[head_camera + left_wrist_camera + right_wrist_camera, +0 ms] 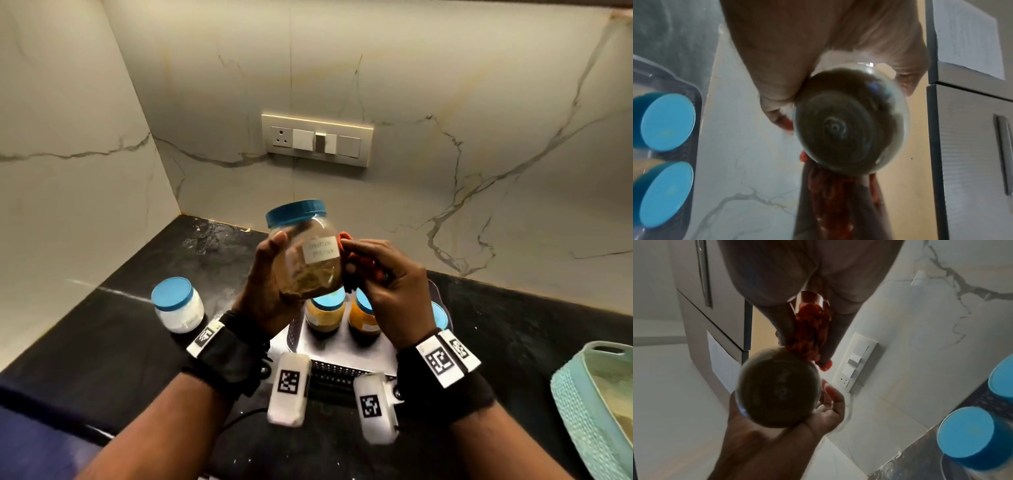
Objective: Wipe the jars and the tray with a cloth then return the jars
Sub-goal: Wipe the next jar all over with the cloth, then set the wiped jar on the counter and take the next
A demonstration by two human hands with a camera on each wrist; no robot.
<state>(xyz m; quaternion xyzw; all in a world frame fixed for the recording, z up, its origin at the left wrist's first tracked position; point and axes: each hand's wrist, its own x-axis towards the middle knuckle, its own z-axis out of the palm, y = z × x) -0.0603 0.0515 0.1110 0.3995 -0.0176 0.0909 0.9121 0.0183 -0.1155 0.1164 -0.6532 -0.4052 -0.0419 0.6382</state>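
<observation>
The black countertop [120, 342] bears a perforated tray [335, 368] with at least two orange-spice jars [324, 313] standing in it, so the tray looks not yet cleared or wiped. A white-powder jar [178, 305] stands apart on the counter to the left, likely done. The left hand [270, 287] grasps a labelled brown-spice jar [306, 255] lifted above the tray. The right hand [390, 287] clutches a red cloth [356, 253] against the jar's side, wiping.
</observation>
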